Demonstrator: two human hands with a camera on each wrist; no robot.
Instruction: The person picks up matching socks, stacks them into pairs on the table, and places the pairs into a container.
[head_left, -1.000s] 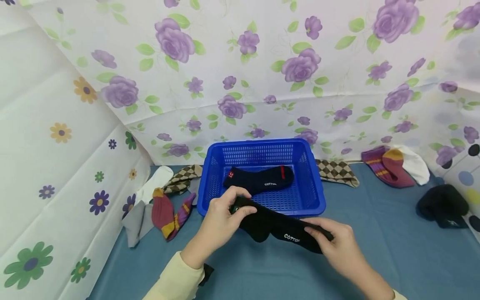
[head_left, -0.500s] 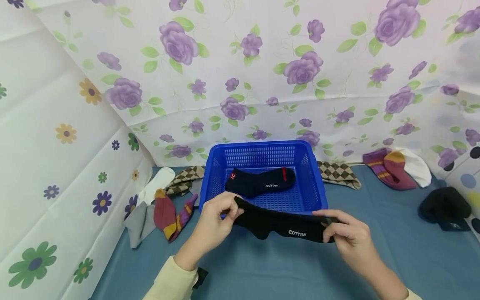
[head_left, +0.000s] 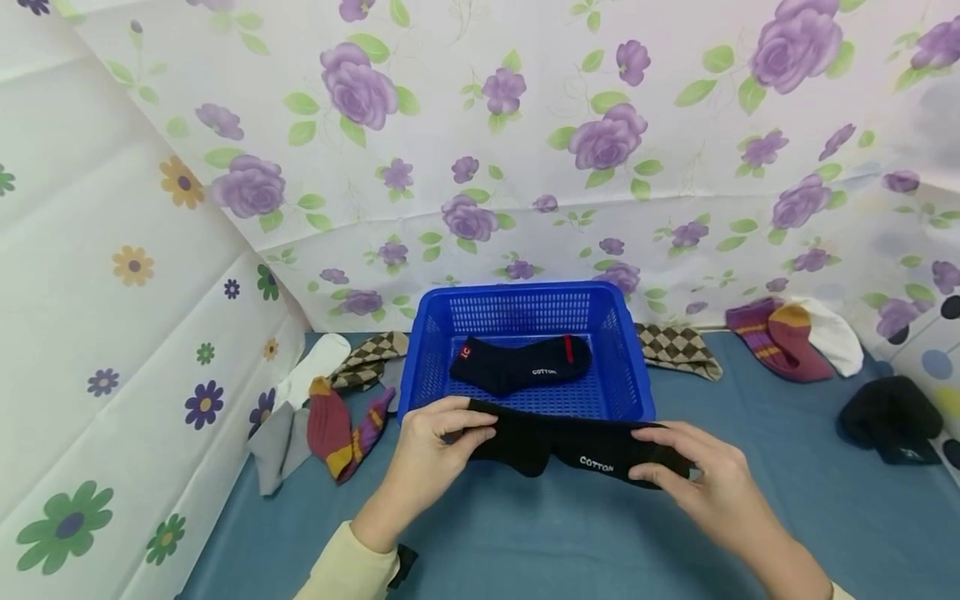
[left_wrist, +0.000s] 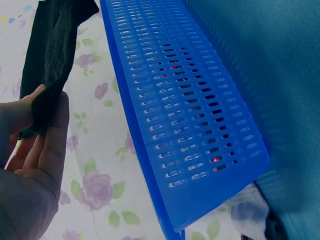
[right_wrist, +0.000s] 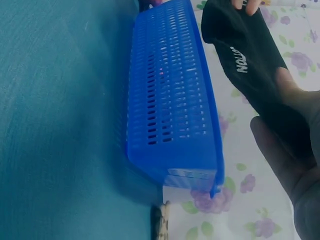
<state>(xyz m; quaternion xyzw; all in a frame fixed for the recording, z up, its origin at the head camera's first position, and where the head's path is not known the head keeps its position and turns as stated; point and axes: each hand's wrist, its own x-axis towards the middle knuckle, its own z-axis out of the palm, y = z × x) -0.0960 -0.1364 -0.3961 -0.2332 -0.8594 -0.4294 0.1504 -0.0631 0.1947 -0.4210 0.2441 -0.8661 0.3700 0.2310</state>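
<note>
A black sock [head_left: 592, 450] with white COTTON lettering is stretched level between both hands, just in front of the basket's near rim. At its left end my left hand [head_left: 442, 442] pinches the fabric between thumb and fingers. The right hand [head_left: 697, 467] grips the other end, thumb on the lettered side. In the right wrist view the sock [right_wrist: 245, 60] hangs beside the basket's outer wall. Inside the blue basket [head_left: 637, 367] lies a dark sock [head_left: 517, 365] with a red tag and red stripe, also marked COTTON.
Left of the basket lie a white sock [head_left: 315, 362], a grey sock [head_left: 273, 450], a maroon-and-yellow sock [head_left: 330, 425] and a checkered sock [head_left: 371, 358]. To its right are another checkered sock [head_left: 678, 350], a maroon-and-white pile [head_left: 795, 337] and a black bundle [head_left: 892, 417].
The sock has gone from slanting down rightward to nearly level and stretched out. My right hand shifted slightly right and regripped its end; the left hand moved slightly.
</note>
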